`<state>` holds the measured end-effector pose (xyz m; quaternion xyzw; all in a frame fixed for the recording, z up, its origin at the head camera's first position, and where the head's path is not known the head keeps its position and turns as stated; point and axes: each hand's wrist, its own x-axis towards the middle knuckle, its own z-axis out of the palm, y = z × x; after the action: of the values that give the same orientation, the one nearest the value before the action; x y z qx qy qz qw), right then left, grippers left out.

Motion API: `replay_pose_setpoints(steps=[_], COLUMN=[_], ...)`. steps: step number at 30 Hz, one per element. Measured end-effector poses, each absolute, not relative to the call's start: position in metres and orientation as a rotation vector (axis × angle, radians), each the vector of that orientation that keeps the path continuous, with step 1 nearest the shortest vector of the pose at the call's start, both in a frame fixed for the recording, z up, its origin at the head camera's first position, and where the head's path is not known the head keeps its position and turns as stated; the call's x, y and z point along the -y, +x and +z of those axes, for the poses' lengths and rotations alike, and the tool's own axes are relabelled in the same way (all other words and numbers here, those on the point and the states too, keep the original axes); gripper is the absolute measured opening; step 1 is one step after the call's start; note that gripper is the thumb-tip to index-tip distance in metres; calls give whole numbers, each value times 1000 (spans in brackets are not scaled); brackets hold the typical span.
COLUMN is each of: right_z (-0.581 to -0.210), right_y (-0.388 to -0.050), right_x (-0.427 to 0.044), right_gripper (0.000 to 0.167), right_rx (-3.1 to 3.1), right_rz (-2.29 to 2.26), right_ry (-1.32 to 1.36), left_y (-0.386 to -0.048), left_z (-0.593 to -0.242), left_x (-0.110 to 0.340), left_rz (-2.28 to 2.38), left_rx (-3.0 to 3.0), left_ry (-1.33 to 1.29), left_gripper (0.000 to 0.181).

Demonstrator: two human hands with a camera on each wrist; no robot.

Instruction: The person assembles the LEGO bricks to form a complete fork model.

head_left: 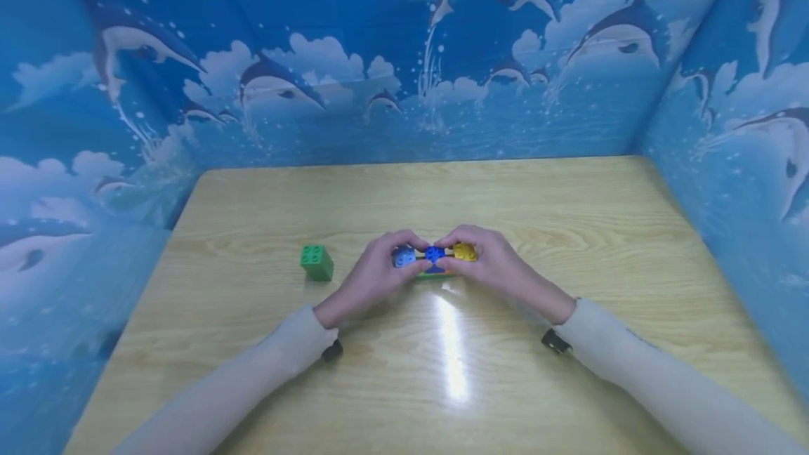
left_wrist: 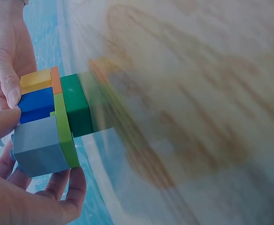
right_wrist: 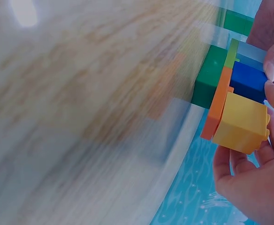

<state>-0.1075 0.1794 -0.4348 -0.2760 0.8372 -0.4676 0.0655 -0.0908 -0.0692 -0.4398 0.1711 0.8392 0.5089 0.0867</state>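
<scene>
A small structure of toy building bricks stands at mid-table: a dark green brick [right_wrist: 209, 75] at the bottom, a lime plate [left_wrist: 64, 131] and an orange plate [right_wrist: 216, 105] side by side above it. On top are a light blue brick [left_wrist: 41, 145], a dark blue brick [head_left: 435, 254] in the middle and a yellow brick [right_wrist: 242, 122]. My left hand [head_left: 377, 267] curls around the light blue end, thumb and forefinger tips at the dark blue brick. From the yellow end, my right hand [head_left: 496, 256] pinches the same dark blue brick. Some fingertips are hidden behind the bricks.
Left of my hands, a green brick block [head_left: 317, 262] stands upright on the wood-grain table [head_left: 569, 216]. Dolphin-print walls [head_left: 404, 125] enclose the table's back and sides. A bright light reflection lies in front of the bricks.
</scene>
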Motion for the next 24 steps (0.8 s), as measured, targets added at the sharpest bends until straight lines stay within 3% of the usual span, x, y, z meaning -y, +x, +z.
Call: replay_pose_setpoints(steps=[12, 24], right_z=[-434, -434], right_y=[-110, -109], right_x=[-181, -181], right_gripper=[25, 29], right_rx=[-2501, -2529], right_rz=[-1383, -1356], right_ry=[-800, -747], left_y=[-90, -62], left_z=[-443, -444], left_x=[69, 93], left_rz=[1559, 1518], left_rx=[-2460, -2666], left_ry=[510, 538], left_gripper=[20, 49])
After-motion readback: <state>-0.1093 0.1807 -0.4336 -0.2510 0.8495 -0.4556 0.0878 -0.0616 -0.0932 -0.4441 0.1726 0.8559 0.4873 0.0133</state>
